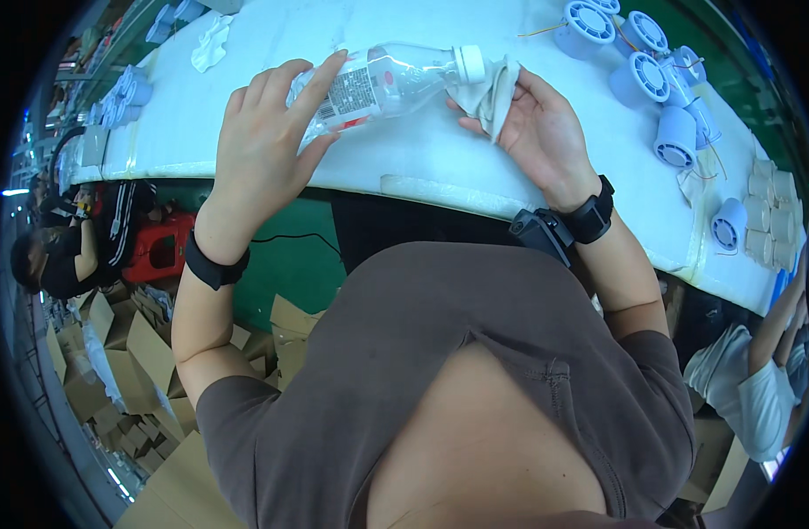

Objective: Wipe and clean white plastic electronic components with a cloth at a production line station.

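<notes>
A clear plastic bottle (413,75) with a white cap (471,64) and a printed label lies tilted over the white table, its cap end pointing right. My left hand (268,132) is closed around the bottle's base end, thumb on the near side and fingers on the far side. A crumpled whitish cloth (494,101) is pinched in my right hand (545,132), whose palm is partly turned up. The cloth touches or sits just beside the cap; I cannot tell which. Part of the bottle's base is hidden behind my left fingers.
Several pale blue round fan units (642,78) with loose wires stand at the right of the white worktable (325,216). Cream cylinders (770,212) are stacked beyond them. Another cloth (212,44) lies at the far left. Cardboard boxes (144,353), a red stool (162,249) and other people are around the table.
</notes>
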{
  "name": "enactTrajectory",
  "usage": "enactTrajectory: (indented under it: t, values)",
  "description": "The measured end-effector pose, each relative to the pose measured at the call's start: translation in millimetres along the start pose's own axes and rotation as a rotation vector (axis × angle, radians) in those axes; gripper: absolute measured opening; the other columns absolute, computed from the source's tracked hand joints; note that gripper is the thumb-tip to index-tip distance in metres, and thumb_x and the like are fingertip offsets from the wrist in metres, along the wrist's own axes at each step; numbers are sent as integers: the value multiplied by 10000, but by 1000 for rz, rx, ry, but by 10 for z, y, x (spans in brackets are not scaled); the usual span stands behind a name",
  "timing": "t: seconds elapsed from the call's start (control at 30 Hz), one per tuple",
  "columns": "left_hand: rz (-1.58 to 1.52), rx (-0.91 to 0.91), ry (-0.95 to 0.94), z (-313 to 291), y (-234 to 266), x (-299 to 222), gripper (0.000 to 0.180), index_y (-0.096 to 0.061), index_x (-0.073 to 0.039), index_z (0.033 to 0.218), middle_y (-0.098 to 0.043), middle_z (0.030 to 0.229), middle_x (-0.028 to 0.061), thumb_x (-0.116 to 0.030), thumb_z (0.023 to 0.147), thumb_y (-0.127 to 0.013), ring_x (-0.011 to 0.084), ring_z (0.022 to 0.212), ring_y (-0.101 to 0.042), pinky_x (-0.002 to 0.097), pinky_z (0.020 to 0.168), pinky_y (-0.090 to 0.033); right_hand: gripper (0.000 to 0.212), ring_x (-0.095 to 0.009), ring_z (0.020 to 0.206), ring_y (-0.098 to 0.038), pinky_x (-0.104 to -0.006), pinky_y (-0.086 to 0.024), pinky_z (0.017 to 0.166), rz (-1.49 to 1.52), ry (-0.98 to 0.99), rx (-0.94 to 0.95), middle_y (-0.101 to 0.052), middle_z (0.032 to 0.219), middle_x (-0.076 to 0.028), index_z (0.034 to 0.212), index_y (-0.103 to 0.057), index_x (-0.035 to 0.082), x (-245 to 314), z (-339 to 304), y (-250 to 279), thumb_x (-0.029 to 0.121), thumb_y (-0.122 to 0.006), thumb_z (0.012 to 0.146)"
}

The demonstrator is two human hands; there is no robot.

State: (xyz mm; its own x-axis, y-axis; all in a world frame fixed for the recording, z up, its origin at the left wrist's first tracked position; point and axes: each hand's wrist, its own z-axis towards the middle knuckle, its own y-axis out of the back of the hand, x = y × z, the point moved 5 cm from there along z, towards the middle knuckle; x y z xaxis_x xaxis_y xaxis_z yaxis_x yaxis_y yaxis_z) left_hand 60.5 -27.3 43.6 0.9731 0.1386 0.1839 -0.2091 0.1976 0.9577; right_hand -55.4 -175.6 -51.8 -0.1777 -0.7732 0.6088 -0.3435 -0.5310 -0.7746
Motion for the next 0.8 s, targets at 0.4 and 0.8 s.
enactTrajectory:
  t: [0.4,0.8]
  values:
    - [131,5,-53,54,81,-50,654,-373,-181,1189,-452,987,64,-115,600,-649,198,849,-445,295,672,-332,399,-338,938,-498,-336,-459,773,-129,4,-45,-455,1057,-230,1102,-318,-112,-31,1,51,208,-234,880]
    - [227,63,-75,88,161,-139,681,-371,-197,1193,-456,970,31,-79,579,-640,191,815,-443,305,647,-323,383,-336,938,-498,-335,-476,755,-104,-6,-31,-454,1045,-228,1104,-299,-105,-80,5,87,201,-255,878]
